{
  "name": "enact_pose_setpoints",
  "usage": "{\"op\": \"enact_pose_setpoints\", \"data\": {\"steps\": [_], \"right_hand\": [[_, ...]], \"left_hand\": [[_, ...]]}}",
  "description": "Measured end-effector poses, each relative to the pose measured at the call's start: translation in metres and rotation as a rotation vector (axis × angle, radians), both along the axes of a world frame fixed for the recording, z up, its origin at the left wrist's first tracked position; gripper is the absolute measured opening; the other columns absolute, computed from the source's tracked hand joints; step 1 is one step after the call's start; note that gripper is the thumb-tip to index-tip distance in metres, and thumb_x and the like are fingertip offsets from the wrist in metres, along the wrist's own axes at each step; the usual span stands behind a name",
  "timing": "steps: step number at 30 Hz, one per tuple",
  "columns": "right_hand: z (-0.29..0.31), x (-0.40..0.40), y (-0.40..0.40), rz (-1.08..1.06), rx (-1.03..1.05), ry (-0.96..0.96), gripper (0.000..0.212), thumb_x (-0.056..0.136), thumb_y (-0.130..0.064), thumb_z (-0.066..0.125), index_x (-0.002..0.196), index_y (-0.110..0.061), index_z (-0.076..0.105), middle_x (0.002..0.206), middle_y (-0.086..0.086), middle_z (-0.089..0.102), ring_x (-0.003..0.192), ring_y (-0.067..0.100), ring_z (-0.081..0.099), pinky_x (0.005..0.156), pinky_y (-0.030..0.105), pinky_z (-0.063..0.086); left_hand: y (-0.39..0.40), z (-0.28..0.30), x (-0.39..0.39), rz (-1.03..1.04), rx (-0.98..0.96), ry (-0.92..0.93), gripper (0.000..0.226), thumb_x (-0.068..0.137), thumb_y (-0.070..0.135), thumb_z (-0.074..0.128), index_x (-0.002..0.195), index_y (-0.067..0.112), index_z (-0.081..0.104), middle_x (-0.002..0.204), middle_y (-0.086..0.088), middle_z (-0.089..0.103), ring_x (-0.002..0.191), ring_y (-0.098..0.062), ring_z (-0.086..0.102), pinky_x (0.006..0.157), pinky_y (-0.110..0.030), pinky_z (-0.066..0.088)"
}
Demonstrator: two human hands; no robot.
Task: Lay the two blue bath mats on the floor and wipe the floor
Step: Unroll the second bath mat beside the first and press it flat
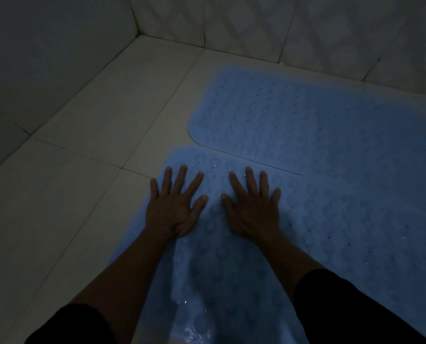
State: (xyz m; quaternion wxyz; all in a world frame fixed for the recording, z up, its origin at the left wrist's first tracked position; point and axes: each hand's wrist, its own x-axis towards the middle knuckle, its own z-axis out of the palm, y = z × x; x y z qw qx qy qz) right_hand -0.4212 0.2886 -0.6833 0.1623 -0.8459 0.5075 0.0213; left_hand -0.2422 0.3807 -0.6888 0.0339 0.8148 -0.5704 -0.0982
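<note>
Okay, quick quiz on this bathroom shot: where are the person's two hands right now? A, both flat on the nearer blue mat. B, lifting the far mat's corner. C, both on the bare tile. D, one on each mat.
A: the left hand and right hand both lie palm down, fingers spread, on the nearer blue mat; the far mat lies untouched.
</note>
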Motion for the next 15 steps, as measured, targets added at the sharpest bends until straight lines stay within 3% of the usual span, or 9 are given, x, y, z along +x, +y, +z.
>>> {"op": "enact_pose_setpoints", "data": {"steps": [11, 15], "right_hand": [[-0.009, 0.0, 0.006, -0.044, -0.167, -0.053, 0.065, 0.093, -0.067, 0.018, 0.153, -0.045, 0.006, 0.165, -0.003, 0.0, 0.15, 0.031, -0.003, 0.115, 0.063, 0.006], [-0.005, 0.002, 0.001, -0.007, -0.119, -0.05, 0.067, 0.091, -0.071, 0.019, 0.15, -0.05, -0.006, 0.164, -0.002, -0.006, 0.149, 0.033, -0.009, 0.112, 0.068, 0.002]], "left_hand": [[-0.007, -0.005, 0.003, -0.018, -0.017, -0.011, 0.062, 0.097, 0.07, 0.013, 0.152, 0.053, -0.01, 0.166, 0.007, -0.014, 0.152, -0.025, -0.018, 0.12, -0.06, -0.005], [-0.013, 0.0, 0.01, -0.094, -0.018, -0.083, 0.065, 0.097, 0.067, 0.013, 0.156, 0.045, -0.005, 0.167, -0.001, -0.007, 0.153, -0.028, -0.011, 0.119, -0.06, -0.007]]}}
